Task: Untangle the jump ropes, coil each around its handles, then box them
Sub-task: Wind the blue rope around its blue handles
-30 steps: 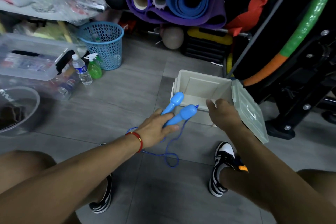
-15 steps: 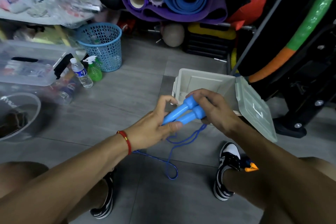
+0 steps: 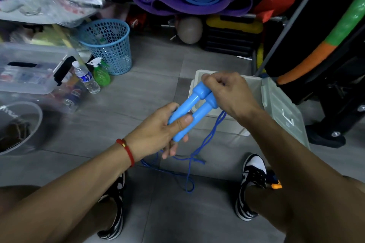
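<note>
You are crouched over a grey tiled floor, looking down at both of your hands held out in front of you. Your left hand (image 3: 158, 134), with a red cord bracelet (image 3: 126, 151) at the wrist, grasps the lower ends of two light blue jump rope handles (image 3: 192, 108), thumb pressed across the front and fingers curled behind. The handles lie side by side, touching, and point up toward one o'clock. Your right hand (image 3: 227, 92) is curled over their top ends, where the cord comes out; its fingertips are hidden, so you cannot tell exactly what they pinch, though the grip looks closed on the handle tops or the cord there.

The dark blue cord (image 3: 189, 165) hangs from the handle tops at about five o'clock of your right hand, drops in two strands, crosses itself and ends in a loose loop on the floor between your shoes (image 3: 250, 183). None of it is wound on the handles yet.

Just behind your hands, at twelve to one o'clock, sits a pale open storage box (image 3: 254, 89), its lid (image 3: 282, 110) hinged open to the right at three o'clock. What lies inside it is hidden.

This looks like the start of the coiling step: handles gathered, cord free. Next, your right hand would likely need to carry the cord around both handles in even turns while your left keeps them pinned together, feeding out the crossing on the floor so it does not snag.
</note>
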`<state>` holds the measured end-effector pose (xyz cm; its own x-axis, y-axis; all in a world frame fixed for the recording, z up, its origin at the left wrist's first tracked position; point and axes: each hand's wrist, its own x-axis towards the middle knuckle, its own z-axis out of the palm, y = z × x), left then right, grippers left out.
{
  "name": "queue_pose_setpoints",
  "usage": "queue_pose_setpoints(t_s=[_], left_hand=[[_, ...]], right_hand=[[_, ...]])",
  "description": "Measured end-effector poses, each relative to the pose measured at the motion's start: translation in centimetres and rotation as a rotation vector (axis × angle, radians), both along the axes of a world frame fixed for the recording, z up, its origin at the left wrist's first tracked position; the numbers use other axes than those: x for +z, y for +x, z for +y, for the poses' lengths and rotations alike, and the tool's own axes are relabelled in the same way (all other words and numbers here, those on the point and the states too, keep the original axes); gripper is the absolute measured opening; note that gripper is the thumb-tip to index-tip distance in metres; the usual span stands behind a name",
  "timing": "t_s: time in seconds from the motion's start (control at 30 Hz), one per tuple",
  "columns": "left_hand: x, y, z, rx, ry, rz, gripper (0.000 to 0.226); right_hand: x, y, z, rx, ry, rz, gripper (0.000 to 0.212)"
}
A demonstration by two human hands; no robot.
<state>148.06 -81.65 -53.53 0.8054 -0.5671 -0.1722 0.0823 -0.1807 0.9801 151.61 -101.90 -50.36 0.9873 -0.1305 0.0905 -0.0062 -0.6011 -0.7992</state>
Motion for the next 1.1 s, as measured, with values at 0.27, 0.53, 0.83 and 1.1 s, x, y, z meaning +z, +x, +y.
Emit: queue_pose_setpoints(t_s=[0.27,0.53,0.83,1.1], left_hand=[[0.1,0.8,0.5,0.014,0.187,-0.221,0.017],[1.0,0.6,1.7,-0.004,0.158,-0.1,0.031],[2.4,0.6,1.5,0.217,-0.264,0.257,0.03],[2.7,2.4,1.4,0.47,-0.463,0.24,0.03]], right_hand=[[0.7,1.5,1.1,-0.048,-0.022,-0.032,0.046],[0.1,1.3,2.0,0.02,-0.026,0.003,0.056],[0.2,1.7,1.1,0.103,0.427,0.119,0.035],[-2.9,-2.3,5.2,0.31,0.109,0.107,0.031]])
